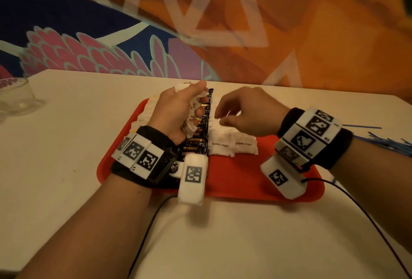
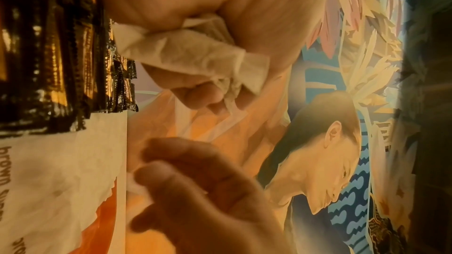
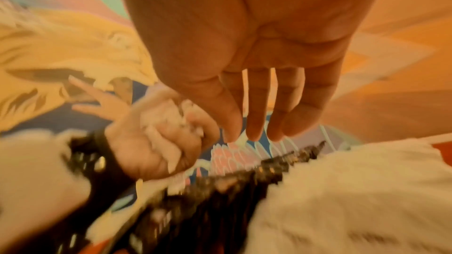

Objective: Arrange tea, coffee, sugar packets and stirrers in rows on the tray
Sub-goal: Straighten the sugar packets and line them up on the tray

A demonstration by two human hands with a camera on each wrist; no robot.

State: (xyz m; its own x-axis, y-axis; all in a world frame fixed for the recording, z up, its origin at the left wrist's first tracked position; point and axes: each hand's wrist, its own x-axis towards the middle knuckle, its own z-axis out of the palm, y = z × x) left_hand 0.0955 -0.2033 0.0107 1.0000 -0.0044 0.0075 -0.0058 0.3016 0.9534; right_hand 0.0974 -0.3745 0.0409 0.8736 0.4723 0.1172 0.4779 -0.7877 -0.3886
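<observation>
Both hands are over a red tray (image 1: 236, 180) that sits on the pale counter (image 1: 66, 167). Her or his left hand (image 1: 176, 111) is curled tight round a bunch of crumpled white packets (image 2: 186, 53); how many are in that fist I cannot tell, since the fingers cover most of them. From the right wrist view the same fist (image 3: 156, 142) is badly blurred. The right hand (image 1: 247, 111) hangs just above the tray with its fingers (image 3: 257, 111) loosely extended and slightly parted, holding nothing that I can make out.

On the tray, nearest, lie white sugar packets (image 1: 231, 142) printed "brown sugar"; the right hand hides the farther ones of that row. Touching them on the left runs a row of dark, shiny coffee packets (image 1: 198, 142) with gold print, overlapping one another and partly covered by the left hand and its wrist band. Beyond that, along the tray's left edge, a row of white ruffled packets (image 1: 147, 111) peeks out; what they contain is not readable.

Off the tray to the right, blue stirrers (image 1: 388, 142) lie on the counter, cut off by the frame edge. Far left stands a clear glass bowl (image 1: 17, 98), also cropped. Behind the counter rises a painted wall (image 1: 111, 44) in orange, blue and pink.
</observation>
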